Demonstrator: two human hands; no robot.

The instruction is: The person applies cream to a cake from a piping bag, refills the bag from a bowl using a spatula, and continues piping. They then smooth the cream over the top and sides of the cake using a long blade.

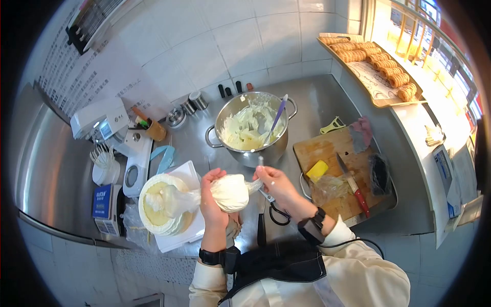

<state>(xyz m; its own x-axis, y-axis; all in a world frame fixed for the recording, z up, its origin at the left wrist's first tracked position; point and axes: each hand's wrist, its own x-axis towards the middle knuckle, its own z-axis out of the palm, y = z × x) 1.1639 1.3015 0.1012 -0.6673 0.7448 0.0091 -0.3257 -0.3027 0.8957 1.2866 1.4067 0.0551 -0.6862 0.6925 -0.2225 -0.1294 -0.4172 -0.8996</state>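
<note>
A piping bag (231, 193) plump with white cream lies level between my two hands above the front of the counter. My left hand (213, 200) is wrapped round its left side, where the bag's clear, loose end trails over a white tub (186, 225) of pale yellow cream. With the fingers of my right hand (277, 185) I pinch the narrow, clear end on the right. Below that hand are black-handled scissors (280, 215). Behind the bag stands a steel pot (255, 155) of whipped cream, a purple-handled spatula (279, 115) leaning in it.
On the right, a cutting board (327, 148) carries a red-handled knife (353, 187), a yellow block (317, 170) and crumpled plastic. A tray (378, 87) of pastry rolls sits on the window ledge. A white mixer (105, 123), whisk and blue box (102, 202) stand left.
</note>
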